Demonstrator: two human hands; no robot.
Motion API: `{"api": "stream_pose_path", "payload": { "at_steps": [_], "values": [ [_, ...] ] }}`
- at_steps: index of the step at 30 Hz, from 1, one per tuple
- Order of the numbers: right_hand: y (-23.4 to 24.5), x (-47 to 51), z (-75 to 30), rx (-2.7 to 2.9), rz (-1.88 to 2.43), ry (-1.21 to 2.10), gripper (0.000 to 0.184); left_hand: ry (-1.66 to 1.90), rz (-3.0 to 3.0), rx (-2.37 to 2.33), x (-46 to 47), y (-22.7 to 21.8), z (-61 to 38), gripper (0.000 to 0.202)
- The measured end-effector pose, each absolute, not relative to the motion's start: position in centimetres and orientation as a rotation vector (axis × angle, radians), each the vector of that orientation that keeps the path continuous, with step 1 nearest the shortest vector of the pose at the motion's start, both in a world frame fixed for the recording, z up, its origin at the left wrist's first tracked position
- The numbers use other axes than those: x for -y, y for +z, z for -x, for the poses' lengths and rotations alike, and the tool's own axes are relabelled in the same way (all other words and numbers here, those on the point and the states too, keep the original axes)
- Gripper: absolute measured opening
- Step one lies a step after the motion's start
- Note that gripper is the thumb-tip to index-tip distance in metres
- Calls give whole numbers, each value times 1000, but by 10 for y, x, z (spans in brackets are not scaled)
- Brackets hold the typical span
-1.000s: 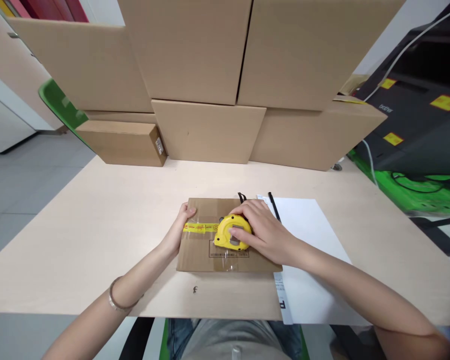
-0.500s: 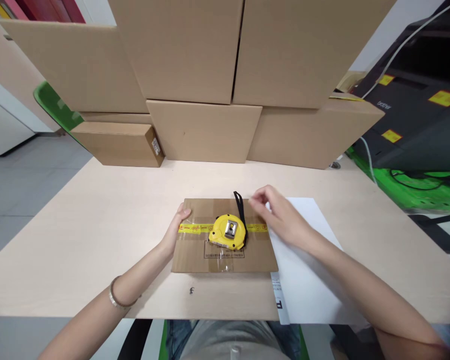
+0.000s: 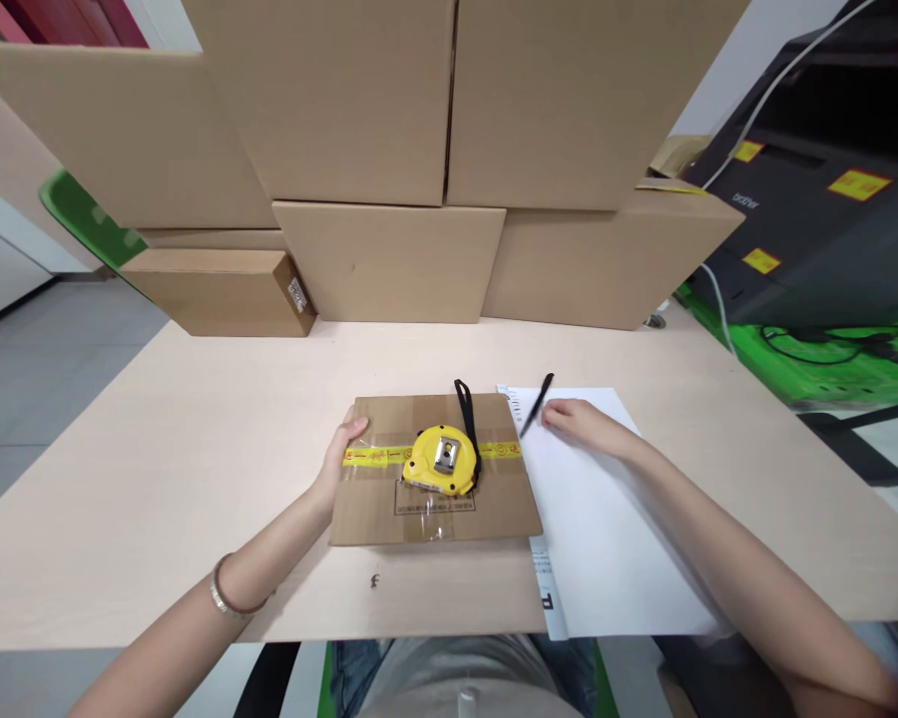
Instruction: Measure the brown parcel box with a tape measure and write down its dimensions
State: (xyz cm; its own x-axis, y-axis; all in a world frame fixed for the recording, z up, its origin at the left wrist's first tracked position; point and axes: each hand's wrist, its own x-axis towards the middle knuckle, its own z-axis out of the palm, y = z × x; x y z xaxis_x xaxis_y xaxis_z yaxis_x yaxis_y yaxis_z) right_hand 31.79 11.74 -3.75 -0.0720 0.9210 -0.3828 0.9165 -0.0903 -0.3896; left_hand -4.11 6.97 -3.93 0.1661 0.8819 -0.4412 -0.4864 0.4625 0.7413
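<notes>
Conceivably, the rounded yellow tape measure [image 3: 438, 473] atop the flat brown cardboard box [image 3: 500, 504] at near centre could slide off if the left hand [image 3: 338, 459], gripping its left edge, tilts it; whether the right hand [image 3: 590, 426], fingers bunched, holds the slim black pen [image 3: 537, 405] is unclear.

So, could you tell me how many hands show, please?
2: the left hand on the left edge of the taped box; the right hand over the paper, beside the pen.
</notes>
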Motion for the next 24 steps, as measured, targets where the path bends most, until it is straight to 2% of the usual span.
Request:
{"api": "stream_pose_path", "payload": {
  "at_steps": [11, 16, 21, 24],
  "values": [
    [-51, -135, -292, 1987, 2243, 677, 48, 1028, -482, -979, -72, -39, 41, 67],
    [-57, -142, -294, 1901, 2141, 840, 33, 1047, -482, -991, -71, -34, 39, 69],
    [-63, -139, -309, 1682, 1802, 1083, 37, 1031, -471, -1014, -70, -36, 40, 70],
    [-72, -133, -310, 1560, 1627, 1176, 47, 997, -447, -1012, -70, -37, 40, 70]
  ]
}}
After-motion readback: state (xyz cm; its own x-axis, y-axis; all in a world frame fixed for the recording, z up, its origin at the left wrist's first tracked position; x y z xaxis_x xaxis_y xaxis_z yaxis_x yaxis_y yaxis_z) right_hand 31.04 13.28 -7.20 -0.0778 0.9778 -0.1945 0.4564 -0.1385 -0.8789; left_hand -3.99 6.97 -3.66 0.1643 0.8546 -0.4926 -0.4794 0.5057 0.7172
